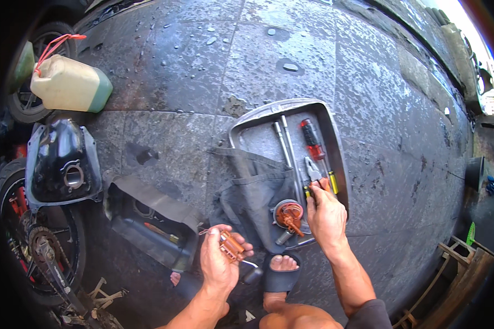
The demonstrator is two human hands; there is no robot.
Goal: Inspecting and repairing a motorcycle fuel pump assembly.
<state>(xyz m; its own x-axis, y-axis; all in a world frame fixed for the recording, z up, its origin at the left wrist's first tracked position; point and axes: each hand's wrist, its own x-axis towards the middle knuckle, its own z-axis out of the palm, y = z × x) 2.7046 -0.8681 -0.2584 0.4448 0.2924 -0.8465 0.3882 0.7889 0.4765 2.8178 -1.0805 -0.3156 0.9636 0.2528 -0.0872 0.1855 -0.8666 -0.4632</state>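
My left hand [219,257] is closed around an orange-brown plastic fuel pump part [231,245]. A thin metal arm with a black float [252,275] hangs beside it. My right hand [327,216] reaches into a grey metal tray [339,142], its fingers closed on the orange handles of a pair of pliers [313,170]. The jaws point away from me. Around it in the tray lie a red and black screwdriver [312,140], long metal rods [285,143] and a yellow handle [333,182]. A round orange-brown pump piece [288,215] rests nearer me.
Dark cloth [252,192] drapes over the tray's left side. Further left are a dark open container [153,247] with a tool inside, a black fuel tank [66,164] and a motorcycle wheel [41,247]. A jerrycan [71,85] stands beyond. My sandalled foot [282,271] is close to the tray.
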